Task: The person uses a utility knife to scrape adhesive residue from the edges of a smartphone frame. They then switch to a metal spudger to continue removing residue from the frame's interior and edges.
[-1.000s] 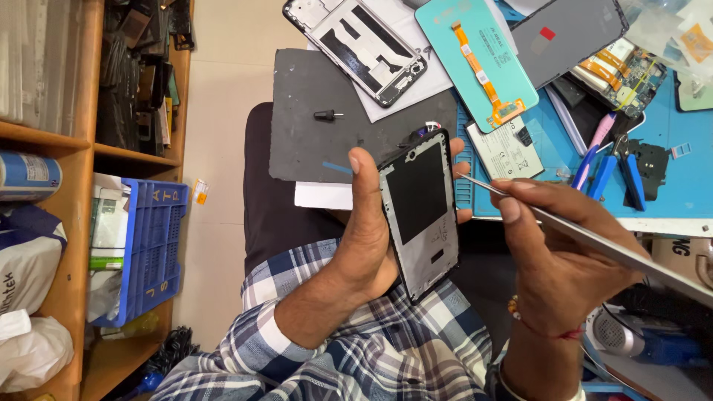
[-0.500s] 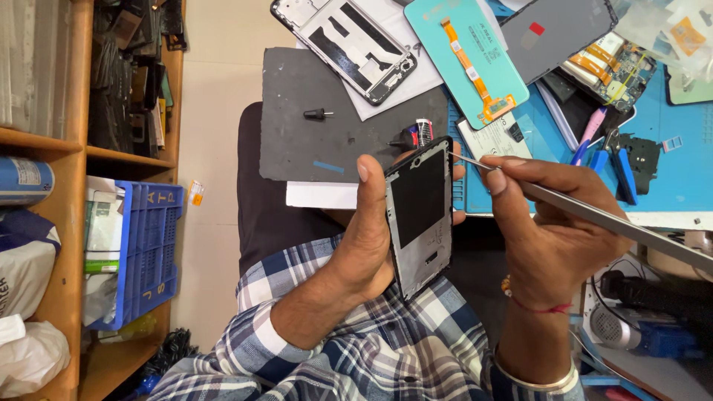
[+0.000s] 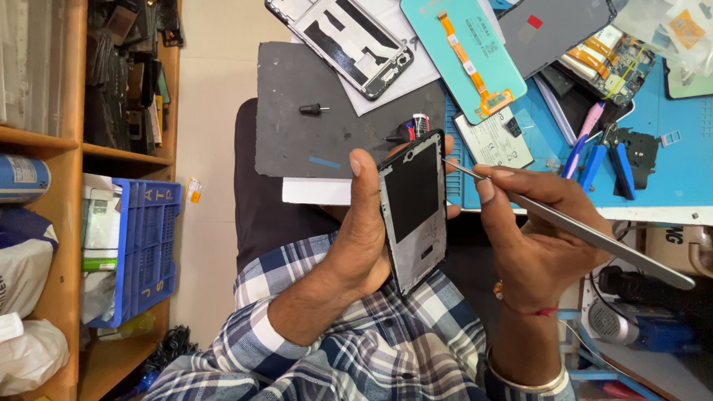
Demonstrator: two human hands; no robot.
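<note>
My left hand (image 3: 362, 238) grips a phone frame (image 3: 414, 208) upright in front of my chest, thumb along its left edge. The frame shows a dark rectangular panel above a grey metal part. My right hand (image 3: 538, 238) holds long metal tweezers (image 3: 572, 226), whose tip touches the frame's upper right edge. Both forearms are in a blue and white checked shirt.
A dark grey mat (image 3: 327, 111) lies on the bench with a small black screw bit (image 3: 313, 110). Behind it lie another phone frame (image 3: 349, 41), a teal display panel (image 3: 464, 52), blue-handled tools (image 3: 594, 163) and circuit boards (image 3: 605, 59). Wooden shelves (image 3: 70, 148) and a blue crate (image 3: 145, 252) stand at left.
The tweezers' tip has moved in from the right to the frame's upper right edge. The phone frame sits slightly higher and more upright in my left hand.
</note>
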